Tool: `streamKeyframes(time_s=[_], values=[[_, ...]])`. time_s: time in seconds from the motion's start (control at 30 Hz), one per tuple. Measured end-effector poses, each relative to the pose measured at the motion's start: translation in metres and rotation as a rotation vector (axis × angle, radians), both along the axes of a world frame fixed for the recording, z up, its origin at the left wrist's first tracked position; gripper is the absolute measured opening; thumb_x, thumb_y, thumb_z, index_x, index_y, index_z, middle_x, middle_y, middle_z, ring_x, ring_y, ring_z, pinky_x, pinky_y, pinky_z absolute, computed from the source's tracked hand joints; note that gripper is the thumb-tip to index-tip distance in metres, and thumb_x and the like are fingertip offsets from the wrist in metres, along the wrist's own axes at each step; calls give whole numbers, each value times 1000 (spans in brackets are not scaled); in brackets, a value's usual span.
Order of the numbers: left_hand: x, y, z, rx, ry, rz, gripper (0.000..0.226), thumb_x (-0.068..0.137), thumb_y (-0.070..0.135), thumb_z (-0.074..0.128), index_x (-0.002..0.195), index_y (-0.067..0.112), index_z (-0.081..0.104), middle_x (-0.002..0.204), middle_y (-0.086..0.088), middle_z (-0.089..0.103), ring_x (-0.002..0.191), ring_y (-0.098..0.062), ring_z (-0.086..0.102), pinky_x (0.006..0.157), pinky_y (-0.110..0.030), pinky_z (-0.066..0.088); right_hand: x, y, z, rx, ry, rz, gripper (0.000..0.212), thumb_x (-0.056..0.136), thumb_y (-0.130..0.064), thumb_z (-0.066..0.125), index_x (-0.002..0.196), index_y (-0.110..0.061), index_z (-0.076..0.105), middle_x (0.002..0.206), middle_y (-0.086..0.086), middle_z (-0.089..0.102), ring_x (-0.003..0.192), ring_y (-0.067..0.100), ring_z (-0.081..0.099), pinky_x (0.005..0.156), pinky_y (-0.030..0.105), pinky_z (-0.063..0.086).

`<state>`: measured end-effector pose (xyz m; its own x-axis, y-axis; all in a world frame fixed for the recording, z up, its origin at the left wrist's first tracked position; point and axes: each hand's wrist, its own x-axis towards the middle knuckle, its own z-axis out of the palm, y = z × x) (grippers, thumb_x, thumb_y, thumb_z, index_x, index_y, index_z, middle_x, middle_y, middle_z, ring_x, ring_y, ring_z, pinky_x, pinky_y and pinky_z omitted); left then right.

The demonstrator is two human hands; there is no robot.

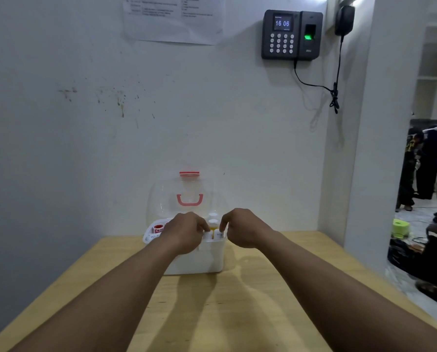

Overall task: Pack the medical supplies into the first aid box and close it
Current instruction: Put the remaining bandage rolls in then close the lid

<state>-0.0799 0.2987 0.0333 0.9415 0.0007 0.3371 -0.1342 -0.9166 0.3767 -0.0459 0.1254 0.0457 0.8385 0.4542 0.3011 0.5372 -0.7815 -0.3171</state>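
Note:
A white first aid box [207, 260] stands at the far middle of the wooden table [212, 313], against the wall. Its clear lid [186, 196], with a pink handle and pink latch, is tipped up and back. Inside stand small white bottles [213, 221] with something yellow between them, and a red-and-white item [158, 228] lies in the tray at the left. My left hand [184, 231] is over the box's middle, fingertips pinching a small white bottle [207, 235]. My right hand [240, 228] hovers at the box's right rim, fingertips on another white bottle [218, 235].
The table butts against a white wall. A fingerprint clock [291, 34] with a dangling cable hangs high on the wall. To the right is a doorway with people standing, dark bags and a green roll [400, 227] on the floor.

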Motion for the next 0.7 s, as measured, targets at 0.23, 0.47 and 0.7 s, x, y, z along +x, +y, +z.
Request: streamKeyframes(time_s=[0.23, 0.47, 0.7], values=[[-2, 1, 7, 2, 23, 13, 40, 87, 4, 51, 115, 24, 73, 123, 0, 67, 110, -17, 62, 94, -37, 53, 0, 0, 1, 1, -9, -14, 33, 87, -6, 51, 111, -14, 72, 123, 7, 63, 110, 22, 58, 91, 32, 50], [10, 6, 16, -59, -103, 39, 31, 96, 17, 49, 121, 24, 67, 126, -1, 66, 112, -21, 61, 96, -38, 51, 10, 3, 14, 44, -94, -69, 38, 94, -23, 47, 130, -16, 57, 129, 7, 60, 117, 23, 55, 96, 36, 47], [32, 27, 42, 85, -221, 100, 46, 100, 41, 43, 143, 26, 46, 139, -5, 57, 128, -28, 50, 103, -45, 45, 32, 18, 35, 15, -132, -104, 51, 101, -40, 40, 144, -12, 40, 142, 12, 49, 128, 29, 49, 99, 42, 43]])
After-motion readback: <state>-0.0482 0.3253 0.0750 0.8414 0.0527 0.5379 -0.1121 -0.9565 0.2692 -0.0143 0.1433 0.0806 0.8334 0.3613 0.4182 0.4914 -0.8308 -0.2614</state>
